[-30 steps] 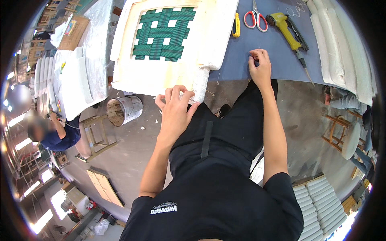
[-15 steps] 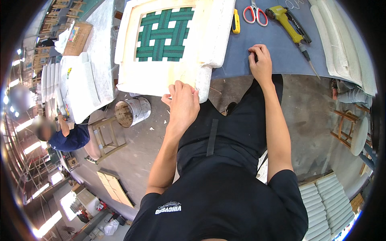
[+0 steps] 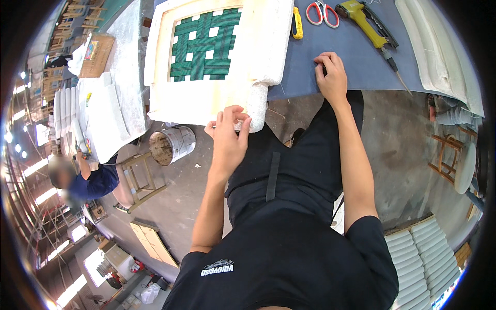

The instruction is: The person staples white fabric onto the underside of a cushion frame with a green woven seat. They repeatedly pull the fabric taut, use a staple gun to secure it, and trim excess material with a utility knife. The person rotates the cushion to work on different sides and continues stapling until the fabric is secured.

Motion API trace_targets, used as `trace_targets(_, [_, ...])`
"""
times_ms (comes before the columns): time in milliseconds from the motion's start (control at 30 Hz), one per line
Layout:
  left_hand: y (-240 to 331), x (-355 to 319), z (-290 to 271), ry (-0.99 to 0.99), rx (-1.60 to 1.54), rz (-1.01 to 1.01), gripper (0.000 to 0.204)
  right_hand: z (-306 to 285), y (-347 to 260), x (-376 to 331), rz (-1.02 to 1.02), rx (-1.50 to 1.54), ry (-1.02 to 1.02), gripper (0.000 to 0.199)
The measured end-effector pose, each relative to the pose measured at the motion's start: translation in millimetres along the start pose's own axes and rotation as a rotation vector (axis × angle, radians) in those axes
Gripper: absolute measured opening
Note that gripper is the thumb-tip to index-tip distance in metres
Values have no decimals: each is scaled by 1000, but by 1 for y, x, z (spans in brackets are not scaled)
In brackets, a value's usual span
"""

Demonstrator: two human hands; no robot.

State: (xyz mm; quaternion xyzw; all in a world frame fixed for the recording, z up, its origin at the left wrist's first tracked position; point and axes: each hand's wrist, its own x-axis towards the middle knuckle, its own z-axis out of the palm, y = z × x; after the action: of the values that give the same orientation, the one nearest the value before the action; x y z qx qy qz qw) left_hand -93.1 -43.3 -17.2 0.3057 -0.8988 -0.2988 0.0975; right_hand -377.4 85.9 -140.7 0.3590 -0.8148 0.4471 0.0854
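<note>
A padded seat or back frame (image 3: 201, 103) lies on the bench at the upper middle. White foam and cloth cover its border, and green webbing (image 3: 202, 49) is woven across its opening. My left hand (image 3: 230, 137) is at the frame's near edge, beside the white foam corner (image 3: 257, 116). Its fingers are bent but apart, with a gap between thumb and forefinger. At the bench's near edge my right hand (image 3: 333, 80) has its fingers curled round something small and dark, mostly hidden.
Beyond my right hand lie a yellow-handled cutter (image 3: 297, 25), red-and-white scissors (image 3: 323, 14) and a yellow-green air stapler (image 3: 364, 23) with a hose. White padded strips (image 3: 439, 57) are stacked at right. A bucket (image 3: 173, 144) stands on the floor; a person (image 3: 93, 183) works at left.
My left hand's thumb and forefinger have spread apart at the frame's edge. My right hand stays curled near the bench edge. The whole view has shifted slightly.
</note>
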Motion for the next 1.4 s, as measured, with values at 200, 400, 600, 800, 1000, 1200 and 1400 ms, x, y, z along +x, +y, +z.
trace_targets(200, [-19,21,-31,-201,130,375,28,1,-16,-16,147,123,57,15])
trace_targets(400, [-37,43,-32,-176,273,726,27,35,-128,-134,1019,1193,-495,42])
trace_targets(600, [-44,61,-24,-198,138,824,23,43,-160,-122,980,1427,-575,51])
trace_targets(800, [23,116,12,-81,-62,821,17,-1,-123,-68,858,1227,-332,40])
trace_targets(1000, [20,139,45,-198,22,925,11,-44,-87,-89,587,511,-218,32])
trace_targets(1200, [26,149,34,-418,-74,835,13,-50,-96,-87,419,557,-64,24])
trace_targets(1400, [32,159,33,-466,12,878,10,-40,-99,-86,417,589,-8,24])
